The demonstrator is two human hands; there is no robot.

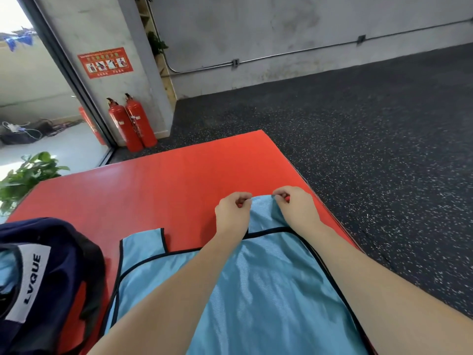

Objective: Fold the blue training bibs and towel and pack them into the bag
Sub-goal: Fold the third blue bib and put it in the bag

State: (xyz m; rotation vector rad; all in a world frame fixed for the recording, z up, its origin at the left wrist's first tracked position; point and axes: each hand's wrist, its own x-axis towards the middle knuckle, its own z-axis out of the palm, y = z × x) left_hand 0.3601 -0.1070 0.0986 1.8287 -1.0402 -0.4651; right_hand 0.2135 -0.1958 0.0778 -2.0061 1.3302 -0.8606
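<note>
Just two hands (263, 211) pinching one blue bib (256, 290); one bag (46, 278).

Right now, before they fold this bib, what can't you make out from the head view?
- Bib: near edge cut off by the frame bottom; its middle is hidden under both forearms.
- Bag: cut off at the left edge; something blue shows inside, too little to name.
- Towel: not identifiable anywhere.
- Left hand, right hand: fingertips curl under, hiding the pinch.

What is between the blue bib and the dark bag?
Only a bare strip of the red mat separates the blue bib from the bag, seen from the head camera.
</note>
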